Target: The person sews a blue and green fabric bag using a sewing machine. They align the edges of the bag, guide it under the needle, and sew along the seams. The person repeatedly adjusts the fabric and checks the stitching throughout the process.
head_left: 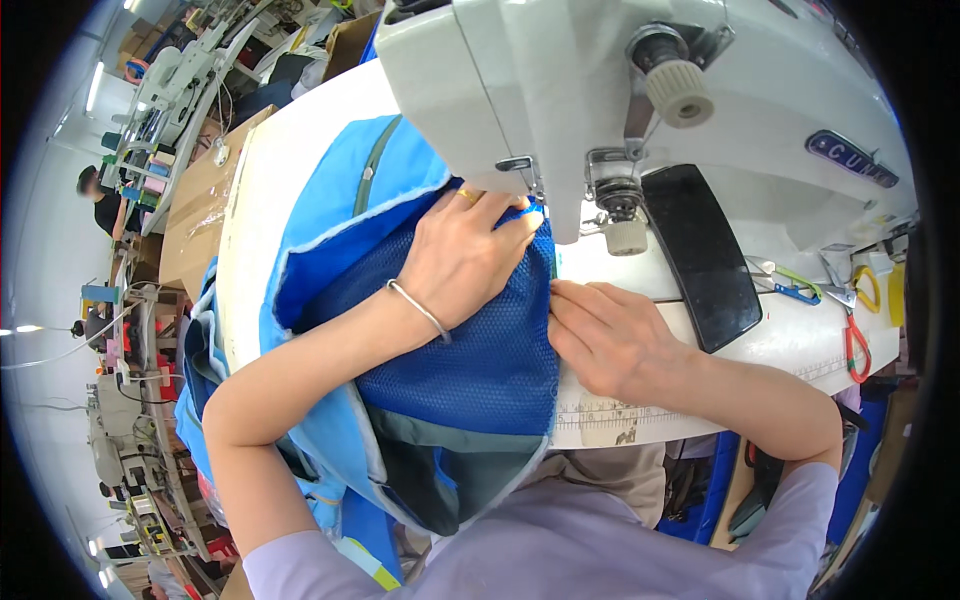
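At frame centre, the top-to-bottom edge of the blue mesh (470,370) is held by the right hand (620,345) and, nearer the sewing head (470,110), the left hand (458,255).

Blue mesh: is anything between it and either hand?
Nothing visible. The left hand lies on the blue mesh, fingertips close to the sewing machine; the right hand's fingertips are at its right edge. The black slab lies right of the mesh, not between.
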`<control>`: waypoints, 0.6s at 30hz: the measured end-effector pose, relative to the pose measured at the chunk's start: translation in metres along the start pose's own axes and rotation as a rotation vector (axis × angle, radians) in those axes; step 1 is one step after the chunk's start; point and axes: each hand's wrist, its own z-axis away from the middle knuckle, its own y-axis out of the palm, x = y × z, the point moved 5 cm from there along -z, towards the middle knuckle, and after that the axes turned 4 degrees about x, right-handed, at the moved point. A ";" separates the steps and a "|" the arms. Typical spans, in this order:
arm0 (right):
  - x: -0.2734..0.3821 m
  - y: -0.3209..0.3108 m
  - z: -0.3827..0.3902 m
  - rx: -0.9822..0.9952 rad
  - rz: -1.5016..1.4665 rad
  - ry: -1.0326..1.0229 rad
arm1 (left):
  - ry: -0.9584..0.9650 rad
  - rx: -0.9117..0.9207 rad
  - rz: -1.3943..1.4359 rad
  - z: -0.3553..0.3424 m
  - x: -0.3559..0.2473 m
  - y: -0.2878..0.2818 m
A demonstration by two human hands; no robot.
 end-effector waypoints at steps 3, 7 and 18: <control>0.001 0.000 0.000 0.025 0.030 -0.037 | -0.031 0.046 0.064 0.006 0.001 -0.001; 0.014 0.001 0.002 0.049 -0.009 -0.063 | 0.025 0.030 0.078 0.018 -0.003 -0.003; 0.015 0.001 0.001 0.067 -0.029 -0.080 | 0.069 -0.142 0.178 0.013 0.002 0.001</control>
